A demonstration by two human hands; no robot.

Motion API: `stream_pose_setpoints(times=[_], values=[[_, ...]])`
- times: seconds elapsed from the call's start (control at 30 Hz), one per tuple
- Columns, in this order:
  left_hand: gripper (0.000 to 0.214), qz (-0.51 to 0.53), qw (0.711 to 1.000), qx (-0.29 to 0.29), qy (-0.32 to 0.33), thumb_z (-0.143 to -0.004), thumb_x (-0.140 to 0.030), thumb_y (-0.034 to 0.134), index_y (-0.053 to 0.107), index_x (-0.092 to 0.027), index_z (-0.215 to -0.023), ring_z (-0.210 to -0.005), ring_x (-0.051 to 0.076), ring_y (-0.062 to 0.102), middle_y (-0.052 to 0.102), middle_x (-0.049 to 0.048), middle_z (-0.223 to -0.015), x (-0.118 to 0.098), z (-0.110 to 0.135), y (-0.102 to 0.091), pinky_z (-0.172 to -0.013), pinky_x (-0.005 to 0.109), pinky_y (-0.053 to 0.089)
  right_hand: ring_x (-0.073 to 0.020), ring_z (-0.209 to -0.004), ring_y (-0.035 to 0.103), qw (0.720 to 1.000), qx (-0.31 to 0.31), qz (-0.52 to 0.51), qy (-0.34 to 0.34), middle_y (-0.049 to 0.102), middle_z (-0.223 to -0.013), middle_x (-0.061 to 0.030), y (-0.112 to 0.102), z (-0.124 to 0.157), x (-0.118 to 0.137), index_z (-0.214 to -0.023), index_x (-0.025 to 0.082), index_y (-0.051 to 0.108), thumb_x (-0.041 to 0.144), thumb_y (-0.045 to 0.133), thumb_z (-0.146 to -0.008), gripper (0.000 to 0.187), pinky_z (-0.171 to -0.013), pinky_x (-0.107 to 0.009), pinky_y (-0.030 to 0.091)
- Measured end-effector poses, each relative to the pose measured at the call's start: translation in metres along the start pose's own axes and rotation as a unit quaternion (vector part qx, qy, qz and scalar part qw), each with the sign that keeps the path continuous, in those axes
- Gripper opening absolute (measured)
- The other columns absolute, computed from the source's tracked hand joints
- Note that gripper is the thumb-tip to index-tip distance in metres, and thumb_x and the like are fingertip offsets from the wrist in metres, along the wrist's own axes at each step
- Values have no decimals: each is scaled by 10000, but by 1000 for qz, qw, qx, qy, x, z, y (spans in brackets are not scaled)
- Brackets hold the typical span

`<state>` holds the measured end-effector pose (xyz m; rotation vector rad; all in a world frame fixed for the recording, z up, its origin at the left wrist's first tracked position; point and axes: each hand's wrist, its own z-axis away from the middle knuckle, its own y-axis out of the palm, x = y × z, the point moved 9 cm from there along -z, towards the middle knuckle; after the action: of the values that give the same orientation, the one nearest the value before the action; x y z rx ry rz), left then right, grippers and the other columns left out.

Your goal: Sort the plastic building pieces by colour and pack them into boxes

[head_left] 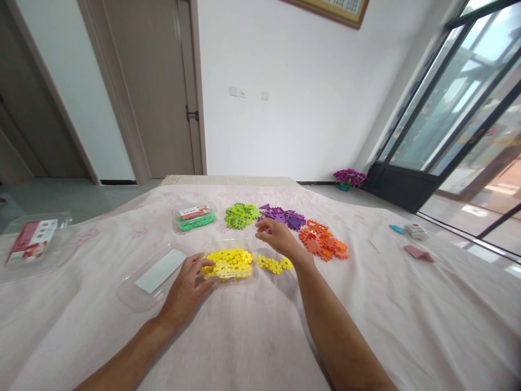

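My left hand grips the left end of a clear plastic box, its thumb along the front and its fingers over the rim. Yellow flower-shaped plastic pieces fill the box. My right hand is raised beyond the box's right end, fingers bent towards the thumb; whether anything small is between them I cannot make out. Below it, several loose yellow pieces lie on the cloth. Behind this hand is a heap of purple pieces, with orange pieces to its right and light green pieces to its left.
A lidded box of green pieces stands behind the yellow one. A clear lid with a white label lies at left, and another labelled clear container farther left. Small items, including a pink scrap, lie right on the pale cloth.
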<state>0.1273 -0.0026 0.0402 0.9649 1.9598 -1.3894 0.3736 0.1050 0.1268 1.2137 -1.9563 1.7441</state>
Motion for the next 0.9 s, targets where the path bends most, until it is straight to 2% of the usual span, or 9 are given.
stream_pose_setpoints(times=[0.07,0.13,0.23,0.37,0.47,0.6,0.77,0.9], values=[[312,-4,1000,-7,7,-846,-444,612,665,-246,-1082,-1293,281,492,473,85,-1337,0,0,-1,-1100,495,414,-163,-837,652,995,51,67,52,717,-970,-34,-10,5,-23,-1063,189,677,208,715,-770,297,-724,-246,458],[312,-11,1000,-12,11,-841,-444,614,673,-246,-1075,-1286,282,500,485,84,-1328,-1,-1,-2,-1091,488,426,-173,-832,657,979,102,134,114,721,-965,-35,-20,12,-53,-1062,200,695,175,764,-704,365,-707,-245,454],[322,-20,1000,-13,12,-837,-463,615,679,-246,-1067,-1273,279,508,499,84,-1312,0,-1,-3,-1084,479,434,-208,-903,665,953,127,203,185,717,-1023,-40,-36,23,-92,-1039,226,719,144,810,-613,443,-732,-264,465],[336,-17,1000,-10,13,-834,-473,615,680,-243,-1070,-1276,280,507,497,90,-1312,-1,-1,-3,-1069,472,452,-246,-940,668,930,162,226,239,717,-1018,-38,-40,35,-122,-976,240,730,132,844,-528,474,-767,-318,483],[342,-10,1000,-9,8,-826,-475,615,684,-241,-1066,-1286,289,502,499,93,-1316,-2,-1,-3,-1036,465,485,-253,-919,668,921,177,235,254,716,-986,-43,-38,38,-128,-944,229,722,144,859,-496,476,-756,-334,487],[345,-1,1000,-2,-2,-822,-479,618,682,-241,-1063,-1290,289,501,491,95,-1325,-3,-1,-3,-1024,460,498,-233,-807,669,921,195,215,260,706,-906,-44,-28,40,-125,-947,203,704,190,864,-480,494,-658,-302,489],[350,-1,1000,-2,-3,-817,-480,618,684,-241,-1065,-1284,292,501,497,95,-1322,-3,-1,-3,-1021,467,501,-179,-643,638,919,228,163,278,679,-768,5,-13,44,-120,-880,209,672,142,824,-499,416,-587,-275,478],[344,1,1000,-1,0,-826,-472,607,678,-239,-1070,-1288,291,490,488,97,-1323,-2,-1,-3,-1040,481,482,-143,-562,584,922,250,140,260,638,-660,39,-4,43,-112,-833,213,658,128,811,-508,369,-577,-265,458]])
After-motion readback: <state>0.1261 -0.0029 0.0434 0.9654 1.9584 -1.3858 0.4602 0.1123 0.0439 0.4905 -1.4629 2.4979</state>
